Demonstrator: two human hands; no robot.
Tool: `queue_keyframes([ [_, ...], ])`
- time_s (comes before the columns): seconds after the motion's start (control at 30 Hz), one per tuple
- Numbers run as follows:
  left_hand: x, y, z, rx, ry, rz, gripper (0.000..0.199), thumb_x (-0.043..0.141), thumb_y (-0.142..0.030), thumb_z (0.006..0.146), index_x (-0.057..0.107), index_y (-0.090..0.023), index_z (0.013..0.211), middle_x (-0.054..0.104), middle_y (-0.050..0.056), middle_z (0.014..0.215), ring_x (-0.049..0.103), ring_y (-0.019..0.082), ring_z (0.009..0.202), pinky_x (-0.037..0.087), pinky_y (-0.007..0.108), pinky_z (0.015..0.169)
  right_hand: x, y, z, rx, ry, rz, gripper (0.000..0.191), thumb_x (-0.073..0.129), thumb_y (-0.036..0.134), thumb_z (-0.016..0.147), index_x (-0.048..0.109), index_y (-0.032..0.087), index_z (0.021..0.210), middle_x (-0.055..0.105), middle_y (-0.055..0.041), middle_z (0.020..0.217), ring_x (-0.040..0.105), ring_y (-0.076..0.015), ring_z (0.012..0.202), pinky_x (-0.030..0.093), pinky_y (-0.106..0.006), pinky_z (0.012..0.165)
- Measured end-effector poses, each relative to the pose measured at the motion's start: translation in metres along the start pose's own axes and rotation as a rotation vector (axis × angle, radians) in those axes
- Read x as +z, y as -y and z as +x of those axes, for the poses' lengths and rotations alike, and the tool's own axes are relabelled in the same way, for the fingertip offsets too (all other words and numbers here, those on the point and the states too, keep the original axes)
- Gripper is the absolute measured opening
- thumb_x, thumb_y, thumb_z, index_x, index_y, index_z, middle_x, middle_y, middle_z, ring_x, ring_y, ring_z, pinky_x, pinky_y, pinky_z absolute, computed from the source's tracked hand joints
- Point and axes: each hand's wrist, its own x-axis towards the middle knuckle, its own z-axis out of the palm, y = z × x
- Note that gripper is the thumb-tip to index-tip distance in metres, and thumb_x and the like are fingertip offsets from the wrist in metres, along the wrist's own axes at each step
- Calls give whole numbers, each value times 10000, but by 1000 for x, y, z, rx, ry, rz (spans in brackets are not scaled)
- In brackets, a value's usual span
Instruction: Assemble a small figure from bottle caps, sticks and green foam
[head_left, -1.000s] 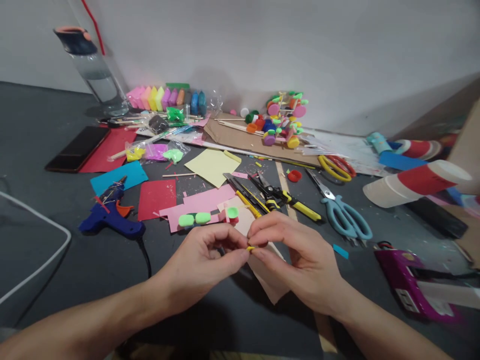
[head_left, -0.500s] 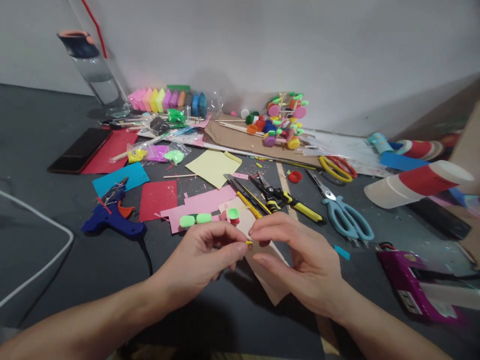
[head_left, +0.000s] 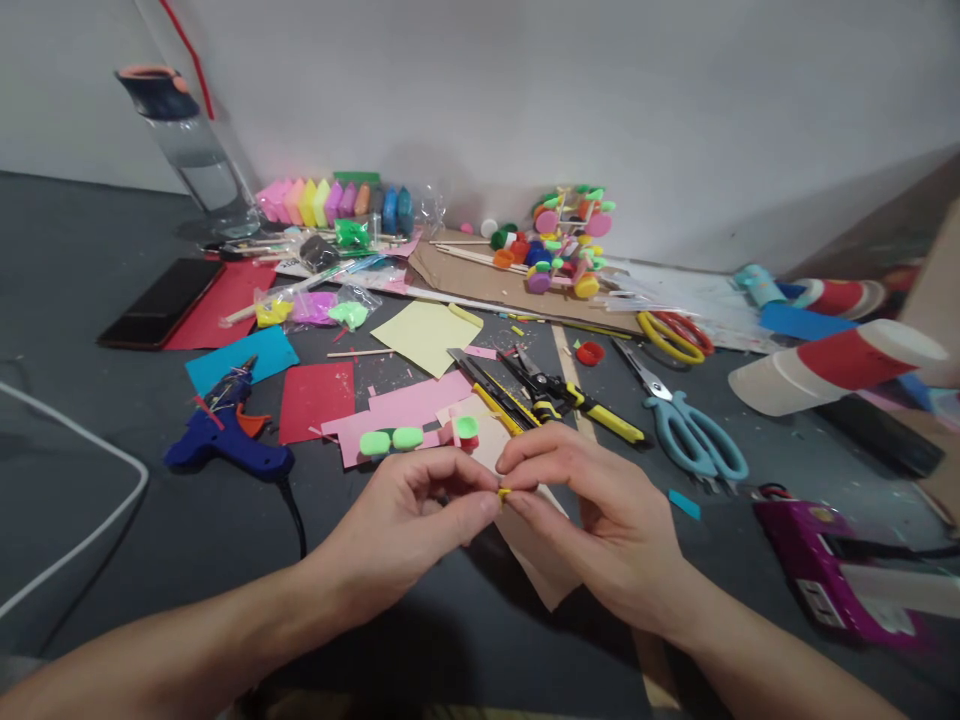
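Between the fingertips of both hands is a tiny yellow piece (head_left: 505, 493), too small to name. My left hand (head_left: 431, 510) pinches it from the left with thumb and forefinger. From the right, the thumb and forefinger of my right hand (head_left: 592, 495) close on the same piece. Just beyond the fingers lie bright green oval pads (head_left: 391, 440) and a small pink part with a green cup (head_left: 466, 428). Under the hands is a beige paper strip (head_left: 536, 560). A yellow utility knife (head_left: 495, 392) lies just past the right fingertips.
Left of the hands lies a blue glue gun (head_left: 232, 430) with its cord. Pliers (head_left: 570, 395), blue-handled scissors (head_left: 694, 435) and a purple device (head_left: 832, 570) are on the right. Paper cups (head_left: 832, 368) lie farther right. A water bottle (head_left: 199, 160) stands at the back left.
My right thumb and forefinger have closed in from being apart and now meet the yellow piece at the left fingertips. The left hand has barely moved.
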Motion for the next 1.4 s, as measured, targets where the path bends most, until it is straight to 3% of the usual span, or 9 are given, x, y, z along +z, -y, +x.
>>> queue_keyframes([
  [0.4, -4, -3, 1, -94, 56, 61, 183, 706, -317, 767, 630, -152, 749, 502, -73, 523, 355, 42, 426, 219, 196, 416, -1, -1, 0, -28, 16, -35, 94, 609, 135, 912, 671, 199, 939, 708, -25, 892, 677, -119, 847, 550, -222, 753],
  [0.63, 0, -16, -9, 116, -34, 155, 172, 702, -302, 797, 644, -153, 733, 572, -26, 660, 439, 73, 557, 336, 212, 525, -10, 1, 5, -147, -19, -156, 108, 607, 195, 921, 656, 206, 1017, 719, -60, 935, 692, -168, 874, 562, -279, 755],
  [0.83, -16, -41, -29, 189, -128, 224, 146, 699, -296, 835, 651, -177, 765, 483, -74, 592, 335, 47, 502, 251, 193, 462, -12, 16, 8, -253, 87, -291, 115, 612, 203, 920, 664, 183, 1021, 725, -83, 975, 692, -174, 895, 555, -280, 767],
  [0.97, -48, -42, -38, 151, -289, 344, 159, 714, -294, 824, 648, -170, 750, 508, -68, 601, 382, 54, 533, 267, 186, 473, 0, 23, 9, -217, 99, -343, 91, 589, 189, 932, 669, 177, 974, 717, -85, 970, 679, -175, 897, 549, -288, 766],
  [1.1, -73, -33, -37, 45, -304, 346, 215, 719, -319, 818, 629, -151, 718, 489, -72, 582, 361, 46, 509, 252, 181, 462, 22, 27, 17, -186, 56, -369, 74, 592, 177, 933, 664, 180, 946, 705, -84, 967, 638, -194, 925, 539, -339, 819],
  [1.4, -82, -16, -29, -71, -199, 159, 303, 706, -439, 816, 573, -173, 757, 471, -84, 522, 347, 38, 418, 224, 165, 401, 68, 28, 44, -276, -20, -502, 67, 631, 184, 902, 686, 145, 896, 729, -119, 1012, 608, -251, 994, 509, -456, 887],
])
